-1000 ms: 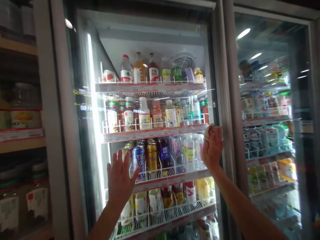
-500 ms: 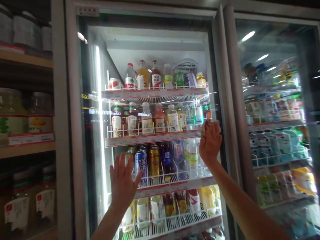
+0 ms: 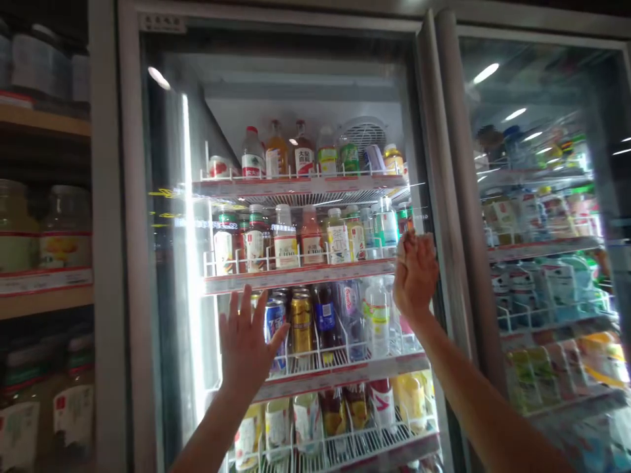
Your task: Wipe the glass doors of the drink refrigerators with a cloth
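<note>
My right hand point(image 3: 417, 279) is pressed to the right side of the glass door point(image 3: 296, 72), close to its frame. Under its fingers is a pale crumpled cloth point(image 3: 402, 248), mostly covered by the hand. My left hand point(image 3: 248, 341) is spread open in front of the same door on the lower left, holding nothing. Whether its palm touches the glass, I cannot tell. Behind the glass, near the left fingers, stand a blue can point(image 3: 276, 325) and a gold can point(image 3: 302, 322).
Drink bottles point(image 3: 286, 240) line several wire-fronted shelves inside the cooler. To the right is a second glass-door cooler point(image 3: 537, 243) beyond metal door frames point(image 3: 446, 197). Wooden shelves point(image 3: 44, 302) with jars stand on the left. Light reflections show on the glass.
My left hand has risen slightly, fingers still spread. My right hand and the cloth stay at nearly the same spot on the glass. The view has shifted a little.
</note>
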{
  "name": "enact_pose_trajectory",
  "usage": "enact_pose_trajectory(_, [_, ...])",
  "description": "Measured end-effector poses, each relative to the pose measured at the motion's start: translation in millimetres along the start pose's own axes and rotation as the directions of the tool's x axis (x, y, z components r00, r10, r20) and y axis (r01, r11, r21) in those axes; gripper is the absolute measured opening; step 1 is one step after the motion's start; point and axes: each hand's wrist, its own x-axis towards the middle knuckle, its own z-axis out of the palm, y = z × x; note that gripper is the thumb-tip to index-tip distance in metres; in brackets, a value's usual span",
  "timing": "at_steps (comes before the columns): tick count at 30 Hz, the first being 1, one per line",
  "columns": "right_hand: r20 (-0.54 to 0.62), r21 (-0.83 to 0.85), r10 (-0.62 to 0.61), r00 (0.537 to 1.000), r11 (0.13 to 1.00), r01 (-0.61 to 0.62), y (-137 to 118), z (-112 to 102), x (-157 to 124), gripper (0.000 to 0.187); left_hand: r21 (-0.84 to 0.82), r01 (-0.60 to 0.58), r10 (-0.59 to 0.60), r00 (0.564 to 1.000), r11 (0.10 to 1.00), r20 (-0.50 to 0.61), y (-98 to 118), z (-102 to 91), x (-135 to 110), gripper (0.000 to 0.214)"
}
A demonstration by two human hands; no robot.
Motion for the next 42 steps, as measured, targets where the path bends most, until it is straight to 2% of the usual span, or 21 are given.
enact_pose_trajectory(3, [0.086, 0.098, -0.172, 0.981, 0.982, 0.164, -38.9, 0.0, -11.9, 0.056, -0.011, 0.013, -0.013, 1.0, 1.0, -0.018, -0.7, -1.2, 11.0, 0.064])
enact_pose_trajectory(5, [0.148, 0.168, -0.339, 0.929, 0.934, 0.314, -61.1, -3.4, -26.7, 0.061, -0.021, 0.038, -0.038, 0.999, 0.999, -0.02, -2.9, -2.1, 23.5, 0.066])
enact_pose_trajectory(7, [0.173, 0.189, -0.424, 0.889, 0.9, 0.393, -63.2, -5.8, -32.7, 0.062, -0.026, 0.055, -0.055, 0.998, 0.998, -0.007, -6.1, -2.9, 35.7, 0.069])
enact_pose_trajectory(9, [0.156, 0.142, -0.375, 0.914, 0.924, 0.355, -44.9, -4.8, -24.2, 0.06, -0.022, 0.05, -0.05, 0.999, 0.999, 0.007, -9.3, -3.6, 43.6, 0.07])
enact_pose_trajectory(12, [0.033, 0.029, -0.115, 0.993, 0.993, 0.114, -10.3, 3.0, 4.1, 0.053, -0.003, 0.02, -0.02, 1.0, 1.0, -0.005, -12.1, -3.8, 45.4, 0.068])
enact_pose_trajectory(14, [-0.016, 0.024, -0.019, 1.0, 1.0, 0.019, -6.5, 7.9, 15.8, 0.052, 0.016, 0.011, -0.011, 1.0, 1.0, -0.02, -11.9, -3.9, 43.3, 0.066])
enact_pose_trajectory(15, [-0.003, 0.042, -0.028, 1.0, 0.999, 0.029, -12.7, 8.8, 16.0, 0.052, 0.023, 0.007, -0.006, 1.0, 1.0, -0.024, -11.3, -4.1, 42.5, 0.066])
enact_pose_trajectory(17, [0.063, 0.106, -0.149, 0.987, 0.984, 0.142, -35.8, 7.0, 5.4, 0.055, 0.028, 0.005, -0.005, 0.999, 1.0, -0.035, -9.4, -5.1, 43.1, 0.065])
enact_pose_trajectory(19, [0.138, 0.178, -0.333, 0.933, 0.935, 0.308, -59.3, 2.5, -11.3, 0.058, 0.017, 0.0, 0.001, 0.998, 1.0, -0.056, -7.8, -6.6, 47.7, 0.065])
enact_pose_trajectory(21, [0.169, 0.214, -0.47, 0.867, 0.876, 0.433, -68.2, -0.9, -20.6, 0.059, 0.006, 0.005, -0.004, 0.998, 1.0, -0.067, -7.6, -8.2, 55.7, 0.067])
enact_pose_trajectory(22, [0.171, 0.206, -0.488, 0.856, 0.867, 0.454, -65.0, -1.1, -19.1, 0.058, 0.007, 0.012, -0.011, 0.998, 1.0, -0.061, -8.3, -8.9, 60.2, 0.068])
enact_pose_trajectory(24, [0.147, 0.138, -0.393, 0.908, 0.917, 0.374, -47.4, 1.9, -2.7, 0.055, 0.022, 0.017, -0.016, 0.999, 1.0, -0.03, -11.0, -9.4, 68.1, 0.069])
enact_pose_trajectory(26, [0.077, 0.055, -0.168, 0.983, 0.985, 0.164, -26.6, 7.9, 24.0, 0.053, 0.041, 0.013, -0.013, 1.0, 0.999, 0.002, -14.4, -9.1, 72.8, 0.068])
enact_pose_trajectory(28, [0.028, 0.027, -0.009, 1.0, 1.0, 0.009, -17.7, 13.4, 46.5, 0.051, 0.054, 0.001, -0.002, 1.0, 0.999, 0.017, -16.5, -8.1, 73.8, 0.067])
enact_pose_trajectory(29, [0.032, 0.031, 0.0, 0.999, 1.0, -0.001, -20.1, 14.9, 52.1, 0.051, 0.058, 0.001, -0.002, 1.0, 0.998, 0.018, -16.7, -7.5, 73.5, 0.067])
enact_pose_trajectory(32, [0.129, 0.075, -0.202, 0.971, 0.978, 0.193, -47.1, 12.8, 43.2, 0.051, 0.056, 0.007, -0.007, 1.0, 0.998, -0.002, -15.0, -7.1, 73.9, 0.067])
enact_pose_trajectory(34, [0.193, 0.12, -0.391, 0.9, 0.92, 0.374, -64.1, 8.7, 28.1, 0.049, 0.044, 0.007, -0.006, 1.0, 0.999, -0.026, -14.2, -8.5, 78.9, 0.067])
enact_pose_trajectory(36, [0.216, 0.133, -0.48, 0.85, 0.877, 0.461, -65.2, 6.0, 21.6, 0.047, 0.043, 0.025, -0.023, 0.999, 0.999, -0.046, -15.9, -11.4, 87.9, 0.066])
enact_pose_trajectory(38, [0.194, 0.084, -0.4, 0.896, 0.916, 0.391, -48.2, 6.5, 31.3, 0.047, 0.062, 0.06, -0.058, 0.998, 0.996, -0.029, -20.3, -15.2, 98.1, 0.066])
enact_pose_trajectory(40, [0.127, 0.004, -0.172, 0.977, 0.985, 0.173, -23.7, 10.5, 53.5, 0.048, 0.09, 0.083, -0.084, 0.996, 0.992, 0.009, -25.8, -18.2, 105.7, 0.065])
enact_pose_trajectory(42, [0.06, -0.034, 0.031, 0.998, 0.999, -0.029, -7.9, 16.5, 76.3, 0.05, 0.111, 0.077, -0.082, 0.996, 0.991, 0.042, -30.1, -19.1, 108.8, 0.066])
